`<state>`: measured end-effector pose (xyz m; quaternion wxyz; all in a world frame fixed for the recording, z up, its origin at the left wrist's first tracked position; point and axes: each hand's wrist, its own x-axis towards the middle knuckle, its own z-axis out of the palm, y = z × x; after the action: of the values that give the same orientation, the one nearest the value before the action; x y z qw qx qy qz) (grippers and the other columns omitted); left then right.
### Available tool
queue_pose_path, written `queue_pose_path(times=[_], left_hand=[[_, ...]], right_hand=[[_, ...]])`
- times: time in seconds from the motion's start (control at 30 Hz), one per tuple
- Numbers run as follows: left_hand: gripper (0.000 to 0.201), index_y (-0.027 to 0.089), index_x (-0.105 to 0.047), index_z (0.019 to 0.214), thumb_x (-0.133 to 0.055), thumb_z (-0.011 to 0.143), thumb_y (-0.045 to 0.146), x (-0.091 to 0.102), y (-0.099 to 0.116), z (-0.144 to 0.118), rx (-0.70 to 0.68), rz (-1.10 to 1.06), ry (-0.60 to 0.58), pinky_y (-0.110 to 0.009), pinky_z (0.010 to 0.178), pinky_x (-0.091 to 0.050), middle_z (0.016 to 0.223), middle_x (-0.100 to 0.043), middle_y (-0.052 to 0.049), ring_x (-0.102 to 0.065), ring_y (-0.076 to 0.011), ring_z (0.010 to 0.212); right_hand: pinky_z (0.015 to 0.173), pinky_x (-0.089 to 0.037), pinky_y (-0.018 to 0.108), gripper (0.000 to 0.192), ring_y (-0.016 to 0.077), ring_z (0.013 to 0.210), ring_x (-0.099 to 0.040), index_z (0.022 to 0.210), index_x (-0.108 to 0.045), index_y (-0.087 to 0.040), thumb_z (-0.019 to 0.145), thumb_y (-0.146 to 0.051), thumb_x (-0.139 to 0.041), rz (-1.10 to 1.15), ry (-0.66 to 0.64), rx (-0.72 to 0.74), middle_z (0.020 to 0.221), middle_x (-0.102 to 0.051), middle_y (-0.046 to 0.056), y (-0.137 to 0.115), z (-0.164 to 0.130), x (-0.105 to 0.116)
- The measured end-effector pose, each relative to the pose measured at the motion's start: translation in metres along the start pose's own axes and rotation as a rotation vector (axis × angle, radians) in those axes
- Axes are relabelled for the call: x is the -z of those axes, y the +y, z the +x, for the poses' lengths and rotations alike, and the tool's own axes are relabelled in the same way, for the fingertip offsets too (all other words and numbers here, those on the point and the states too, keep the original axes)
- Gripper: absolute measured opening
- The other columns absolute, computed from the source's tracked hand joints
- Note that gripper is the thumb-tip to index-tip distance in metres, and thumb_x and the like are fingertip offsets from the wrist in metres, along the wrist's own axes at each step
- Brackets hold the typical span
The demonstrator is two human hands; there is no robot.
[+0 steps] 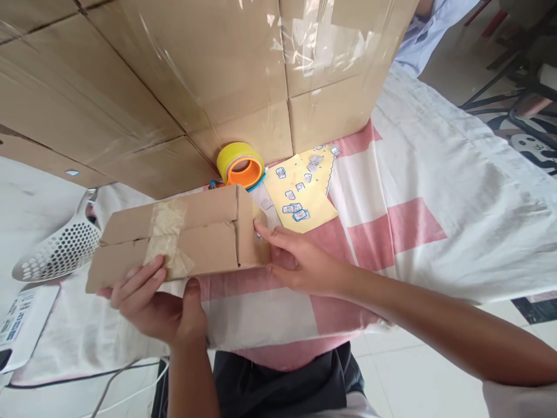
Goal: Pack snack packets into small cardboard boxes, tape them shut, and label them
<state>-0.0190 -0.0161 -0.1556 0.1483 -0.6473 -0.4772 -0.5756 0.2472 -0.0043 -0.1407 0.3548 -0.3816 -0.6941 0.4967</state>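
A small brown cardboard box (204, 244) lies across my hands above the table, its flaps joined by a band of crinkled tan tape (167, 232). My left hand (152, 307) grips its lower left side, fingers over the top and thumb at the near edge. At the box's right end, my right hand (300, 261) holds on, index finger on the end face and thumb lower down. A small patch, perhaps a sticker, shows partly by that index finger. Just behind the box are a yellow tape roll with an orange core (241, 165) and a yellow sticker sheet (300, 194).
Large taped cardboard boxes (183, 69) form a wall along the back. On the left lie a white perforated skimmer (65, 247) and a white printed item (26, 325). A red-and-white cloth (369, 226) covers the table. Another person's light sleeve (430, 35) shows at upper right.
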Motion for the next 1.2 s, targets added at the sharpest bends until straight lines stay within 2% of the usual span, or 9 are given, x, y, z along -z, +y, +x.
queue_pose_path(times=[0.1, 0.3, 0.43, 0.53, 0.67, 0.77, 0.97, 1.1, 1.2], left_hand=[[0.03, 0.024, -0.06, 0.106, -0.074, 0.08, 0.026, 0.0, 0.004, -0.003, -0.005, 0.023, -0.017, -0.067, 0.123, -0.017, 0.114, -0.067, -0.006, -0.056, -0.0278, 0.122], [0.024, 0.023, -0.062, 0.107, -0.069, 0.085, 0.023, 0.008, 0.003, -0.018, 0.012, 0.035, 0.02, -0.068, 0.125, -0.012, 0.117, -0.071, -0.008, -0.055, -0.0292, 0.128], [0.042, 0.024, -0.068, 0.125, -0.066, 0.085, 0.012, 0.01, 0.0, -0.026, -0.083, -0.025, 0.025, -0.067, 0.126, -0.013, 0.128, -0.071, -0.01, -0.055, -0.0314, 0.134], [0.064, 0.025, -0.059, 0.143, -0.068, 0.082, 0.007, 0.009, 0.0, -0.028, -0.2, -0.02, 0.032, -0.064, 0.126, -0.019, 0.145, -0.061, -0.012, -0.049, -0.0331, 0.141], [0.087, 0.026, -0.043, 0.155, -0.074, 0.076, 0.009, 0.007, 0.0, -0.027, -0.333, 0.017, 0.102, -0.064, 0.121, -0.031, 0.162, -0.04, -0.014, -0.036, -0.0379, 0.15], [0.083, 0.026, -0.045, 0.154, -0.073, 0.077, 0.011, 0.005, -0.002, -0.025, -0.332, 0.002, 0.096, -0.066, 0.115, -0.038, 0.158, -0.045, -0.017, -0.042, -0.0406, 0.146], [0.067, 0.023, -0.055, 0.145, -0.068, 0.08, 0.011, -0.001, 0.0, -0.021, -0.25, -0.092, 0.004, -0.06, 0.109, -0.047, 0.145, -0.058, -0.02, -0.055, -0.0383, 0.135], [0.057, 0.023, -0.059, 0.138, -0.064, 0.082, 0.012, -0.007, 0.003, -0.02, -0.213, -0.167, -0.131, -0.054, 0.103, -0.052, 0.135, -0.065, -0.017, -0.062, -0.0343, 0.124], [0.055, 0.025, -0.059, 0.138, -0.062, 0.085, 0.013, -0.01, 0.003, -0.02, -0.176, -0.174, -0.226, -0.051, 0.101, -0.053, 0.133, -0.066, -0.015, -0.063, -0.0326, 0.12]], right_hand=[[0.103, -0.05, 0.048, 0.091, 0.0239, 0.113, -0.055, 0.164, -0.018, -0.034, 0.089, -0.027, -0.068, -0.06, -0.057, -0.047, 0.124, -0.05, 0.008, 0.002, 0.002, 0.004], [0.124, -0.027, 0.053, 0.148, 0.0359, 0.158, -0.005, 0.16, 0.023, -0.036, 0.065, -0.05, -0.09, -0.281, -0.079, 0.08, 0.17, 0.002, 0.01, 0.0, 0.016, -0.004], [0.108, -0.047, 0.05, 0.157, 0.0364, 0.139, -0.045, 0.154, 0.032, -0.042, 0.06, -0.046, -0.093, -0.303, -0.033, 0.03, 0.162, -0.015, 0.013, -0.016, 0.028, -0.008], [0.098, -0.053, 0.046, 0.158, 0.0295, 0.117, -0.059, 0.159, 0.019, -0.044, 0.05, -0.041, -0.096, -0.301, 0.007, 0.003, 0.146, -0.031, 0.01, -0.028, 0.026, -0.003], [0.104, -0.05, 0.046, 0.125, 0.0291, 0.122, -0.056, 0.158, -0.024, -0.032, 0.055, -0.042, -0.093, -0.116, 0.242, 0.066, 0.135, -0.044, 0.009, -0.04, -0.014, 0.016], [0.091, -0.056, 0.045, 0.11, 0.029, 0.114, -0.062, 0.154, -0.022, -0.025, 0.066, -0.049, -0.084, 0.105, 0.484, 0.027, 0.137, -0.049, 0.015, -0.042, -0.075, 0.047], [0.089, -0.054, 0.052, 0.126, 0.0399, 0.116, -0.057, 0.152, -0.026, -0.014, 0.052, -0.061, -0.088, -0.483, 1.37, -0.345, 0.139, -0.043, 0.025, -0.023, -0.206, 0.125], [0.105, -0.043, 0.057, 0.144, 0.0481, 0.136, -0.039, 0.158, -0.014, -0.007, 0.049, -0.067, -0.087, -0.676, 1.491, -0.574, 0.14, -0.04, 0.03, 0.0, -0.239, 0.143], [0.103, -0.044, 0.054, 0.144, 0.047, 0.133, -0.043, 0.158, -0.012, -0.003, 0.054, -0.071, -0.084, -0.677, 1.447, -0.586, 0.143, -0.038, 0.033, 0.009, -0.209, 0.157]])
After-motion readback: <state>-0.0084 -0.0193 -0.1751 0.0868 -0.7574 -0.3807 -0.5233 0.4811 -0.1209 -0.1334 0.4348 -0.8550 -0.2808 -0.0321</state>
